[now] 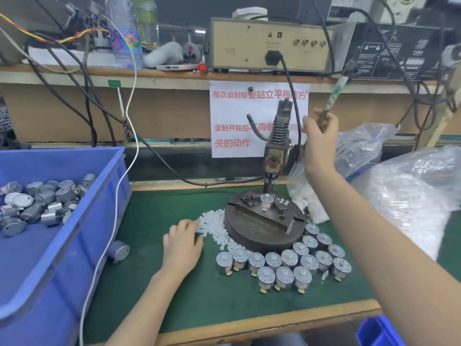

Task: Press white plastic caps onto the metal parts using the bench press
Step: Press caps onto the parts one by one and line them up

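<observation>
White round caps by left hand; perhaps taped lever in right hand.

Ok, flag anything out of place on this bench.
One grey cylindrical metal motor lies on its side beside the blue plastic bin, apart from the upright rows near the round press base.

bin left | press centre — caps at its left, parts before it | bags right

Right hand grips the press lever (raised), left hand touches loose white caps.
</observation>
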